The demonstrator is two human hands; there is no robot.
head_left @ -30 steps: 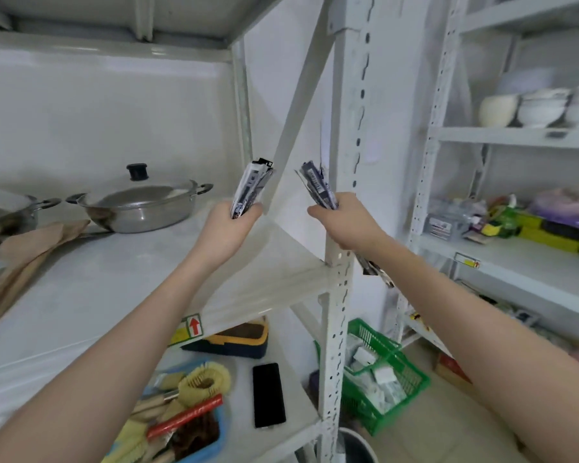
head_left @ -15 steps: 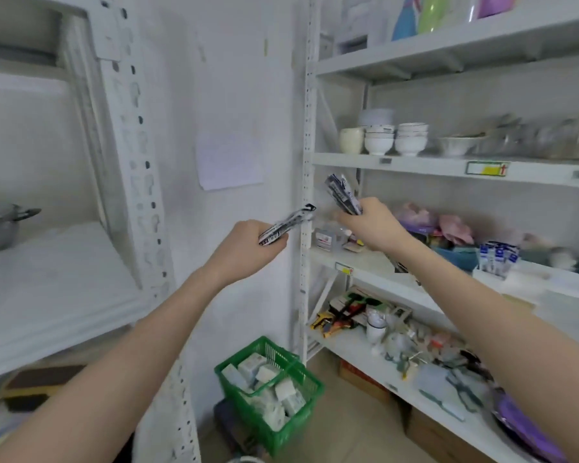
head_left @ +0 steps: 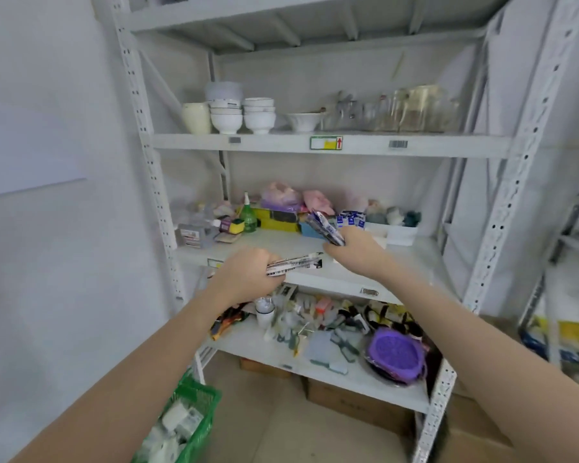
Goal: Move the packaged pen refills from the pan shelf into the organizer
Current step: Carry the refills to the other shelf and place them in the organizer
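My left grip [head_left: 244, 279] is clamped on one bundle of packaged pen refills [head_left: 295, 264], my right grip [head_left: 355, 250] on another bundle [head_left: 325, 227]. Both are raised ahead of me so they can drop into the white organizer [head_left: 393, 233] just beyond my right grip, where similar packs [head_left: 350, 219] already stand upright

Matt white painted metal shelving [head_left: 328, 145]; glossy ceramic bowls [head_left: 226, 120]; shiny plastic-wrapped refill packs [head_left: 295, 264]; green plastic basket [head_left: 198, 396] near left.
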